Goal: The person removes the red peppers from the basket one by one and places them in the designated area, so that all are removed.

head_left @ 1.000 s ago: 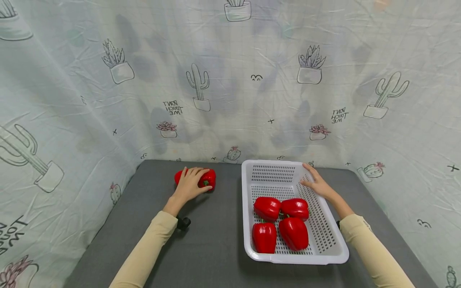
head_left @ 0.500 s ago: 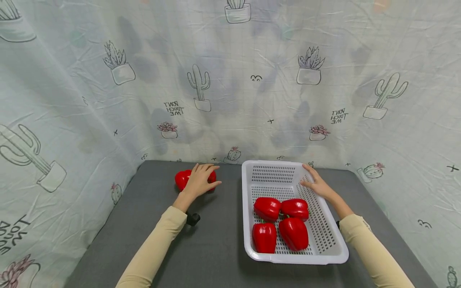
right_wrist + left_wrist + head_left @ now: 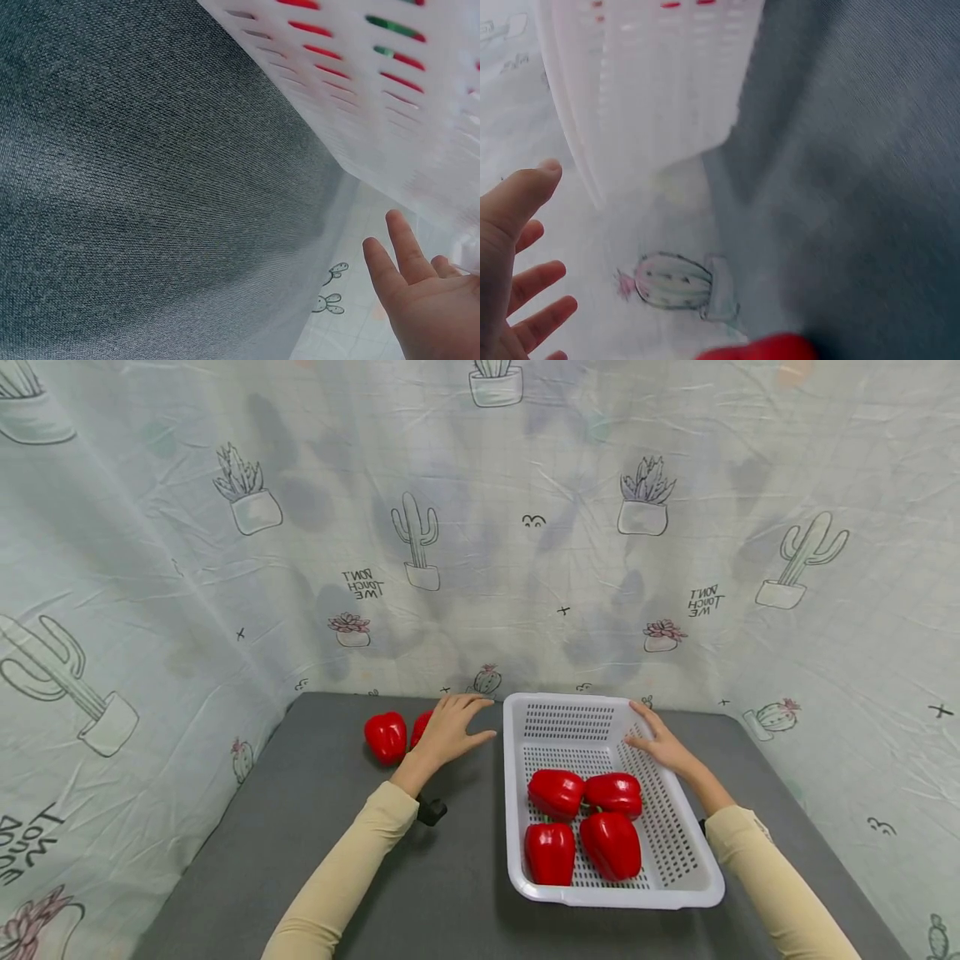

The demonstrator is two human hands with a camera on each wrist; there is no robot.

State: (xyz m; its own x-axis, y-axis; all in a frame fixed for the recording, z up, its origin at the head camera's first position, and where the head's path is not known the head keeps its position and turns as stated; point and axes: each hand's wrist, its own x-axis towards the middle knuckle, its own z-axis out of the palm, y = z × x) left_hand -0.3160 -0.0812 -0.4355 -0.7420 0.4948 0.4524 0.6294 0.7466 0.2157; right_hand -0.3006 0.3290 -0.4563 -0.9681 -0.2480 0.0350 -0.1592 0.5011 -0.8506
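Note:
My left hand (image 3: 448,732) is held over the table just left of the white plastic basket (image 3: 511,827), fingers spread and nothing in it. Its spread fingers also show in the left wrist view, with the basket wall (image 3: 660,90) beyond. Behind that hand lie two red bell peppers: one in full view (image 3: 386,737), the other (image 3: 421,727) partly hidden. At the basket's right rim is my right hand (image 3: 666,748), its thumb over the inside. Straight fingers (image 3: 409,251) show outside the wall in the right wrist view; whether they press on it, I cannot tell.
Several red bell peppers (image 3: 611,846) lie in the near part of the basket. A dark grey cloth (image 3: 442,893) covers the table. A pale curtain (image 3: 480,552) printed with cactus drawings hangs along the back and sides.
My left hand has moved right from the two loose peppers toward the basket, uncovering the left pepper. The right hand, the basket and the peppers have stayed in place.

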